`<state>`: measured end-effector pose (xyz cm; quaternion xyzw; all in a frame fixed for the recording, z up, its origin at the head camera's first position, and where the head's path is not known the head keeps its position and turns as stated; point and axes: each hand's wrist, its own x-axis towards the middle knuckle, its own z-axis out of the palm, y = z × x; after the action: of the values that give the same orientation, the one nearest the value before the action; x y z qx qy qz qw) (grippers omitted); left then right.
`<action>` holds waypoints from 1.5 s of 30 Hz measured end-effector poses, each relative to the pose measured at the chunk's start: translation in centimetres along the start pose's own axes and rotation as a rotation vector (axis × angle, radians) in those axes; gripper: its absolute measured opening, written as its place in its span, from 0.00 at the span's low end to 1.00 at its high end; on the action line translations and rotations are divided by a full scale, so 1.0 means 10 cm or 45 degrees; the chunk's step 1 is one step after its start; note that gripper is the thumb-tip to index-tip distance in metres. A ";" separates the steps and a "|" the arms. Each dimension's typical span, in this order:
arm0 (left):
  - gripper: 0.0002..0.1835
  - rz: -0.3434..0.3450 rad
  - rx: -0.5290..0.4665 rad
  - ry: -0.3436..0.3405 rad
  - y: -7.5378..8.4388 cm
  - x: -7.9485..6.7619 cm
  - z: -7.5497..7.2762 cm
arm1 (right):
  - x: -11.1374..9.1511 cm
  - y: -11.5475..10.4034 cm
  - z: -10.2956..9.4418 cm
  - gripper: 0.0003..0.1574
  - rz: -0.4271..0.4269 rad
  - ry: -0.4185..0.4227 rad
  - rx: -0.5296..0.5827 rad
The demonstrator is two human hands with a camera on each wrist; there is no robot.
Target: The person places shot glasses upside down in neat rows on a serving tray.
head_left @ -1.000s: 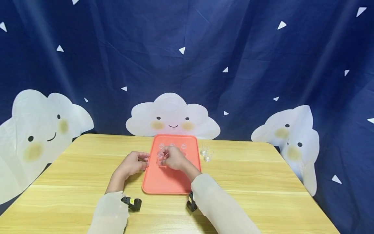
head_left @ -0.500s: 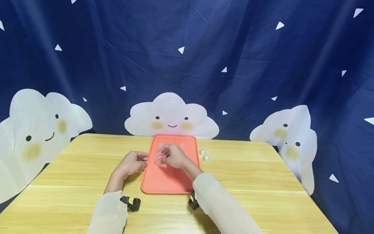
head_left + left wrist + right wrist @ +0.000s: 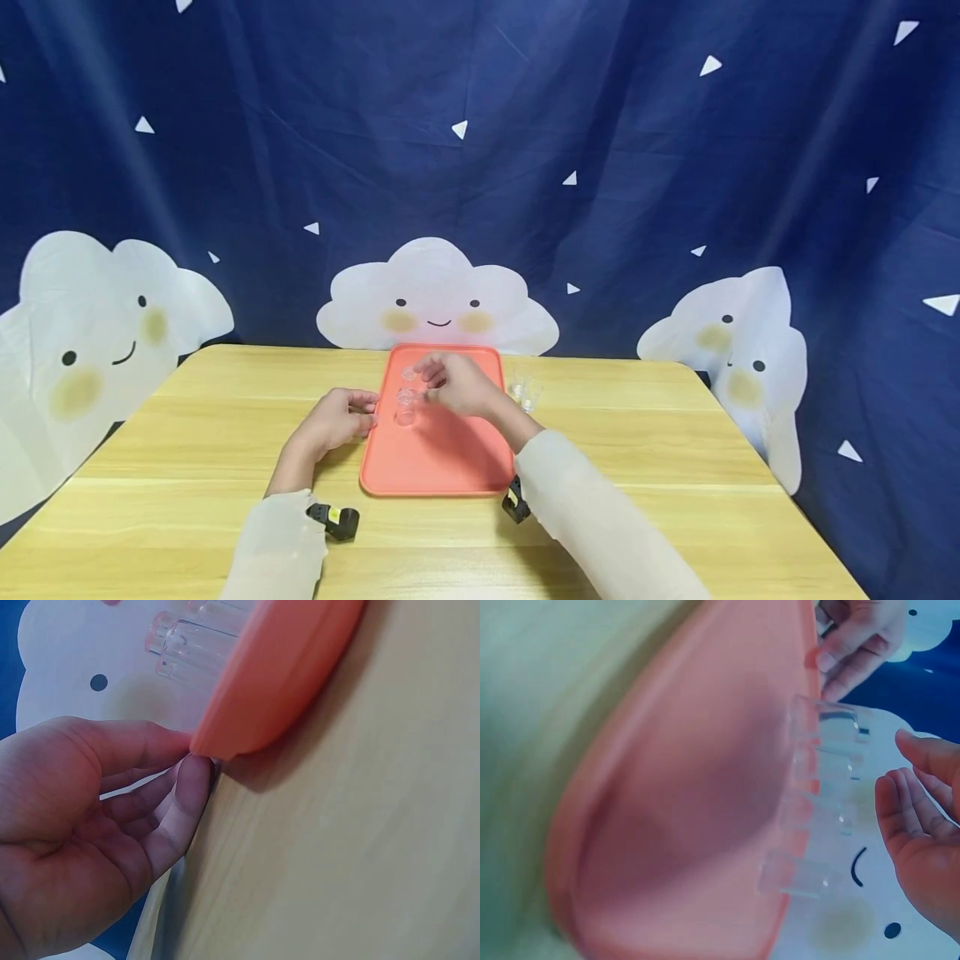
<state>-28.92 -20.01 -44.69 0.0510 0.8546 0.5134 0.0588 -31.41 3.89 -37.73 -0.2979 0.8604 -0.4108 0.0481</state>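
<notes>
Several small clear cups stand on a coral-red tray [image 3: 435, 467]. The nearest cup [image 3: 406, 415] sits toward the tray's left side, with a second cup [image 3: 406, 396] right behind it and another cup [image 3: 408, 373] farther back. My right hand [image 3: 459, 385] hovers over the tray just right of these, fingers loosely bent and holding nothing; it hides the cups behind it. In the right wrist view its fingertips are apart from the row's end cup [image 3: 832, 724]. At the tray's left edge my left hand [image 3: 335, 419] pinches the rim between thumb and fingers, seen close in the left wrist view.
Two more clear cups [image 3: 528, 400] stand on the wooden table [image 3: 637, 467] just right of the tray. A dark blue curtain [image 3: 480, 167] with white clouds hangs behind the table's far edge. A black camera mount [image 3: 337, 521] is worn at my left wrist.
My right hand has let go of the nearest cup, leaving it standing on the tray, and has lifted away to the right. The left hand stays at the tray's edge.
</notes>
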 end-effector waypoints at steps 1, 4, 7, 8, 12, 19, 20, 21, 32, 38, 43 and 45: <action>0.23 -0.002 0.004 0.003 0.00 0.00 0.00 | -0.01 0.00 -0.03 0.22 -0.002 0.000 -0.007; 0.23 -0.010 0.017 0.010 -0.02 0.00 0.00 | -0.04 0.00 -0.12 0.21 -0.012 0.007 -0.033; 0.23 -0.013 0.011 0.004 -0.02 0.00 0.00 | -0.09 0.03 -0.21 0.22 -0.013 0.021 -0.052; 0.23 -0.021 0.000 0.004 -0.02 0.00 0.00 | -0.10 0.05 -0.23 0.22 -0.015 0.029 -0.054; 0.23 -0.036 -0.025 -0.003 0.00 -0.01 0.01 | -0.16 0.14 -0.35 0.22 -0.003 0.072 -0.093; 0.22 -0.035 -0.005 0.004 0.00 0.00 0.01 | -0.30 0.29 -0.57 0.21 -0.005 0.127 -0.147; 0.23 -0.039 -0.008 0.007 0.00 -0.01 0.01 | -0.32 0.31 -0.60 0.21 -0.002 0.129 -0.157; 0.23 -0.037 -0.003 0.004 0.00 -0.01 0.01 | -0.34 0.32 -0.63 0.22 -0.001 0.132 -0.166; 0.23 -0.043 -0.003 0.016 0.01 -0.02 0.00 | -0.58 0.48 -0.89 0.19 0.007 0.188 -0.238; 0.23 -0.057 0.000 0.021 0.03 -0.02 0.02 | -0.68 0.59 -0.97 0.19 0.033 0.210 -0.267; 0.23 -0.038 -0.006 0.012 0.05 -0.03 0.02 | -0.75 0.69 -1.03 0.19 0.075 0.215 -0.280; 0.23 -0.036 -0.007 0.009 0.05 -0.02 0.02 | -0.77 0.72 -1.05 0.19 0.076 0.220 -0.289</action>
<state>-28.64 -19.64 -44.28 0.0369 0.8540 0.5150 0.0631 -31.95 18.77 -37.37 -0.2394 0.9106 -0.3334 -0.0479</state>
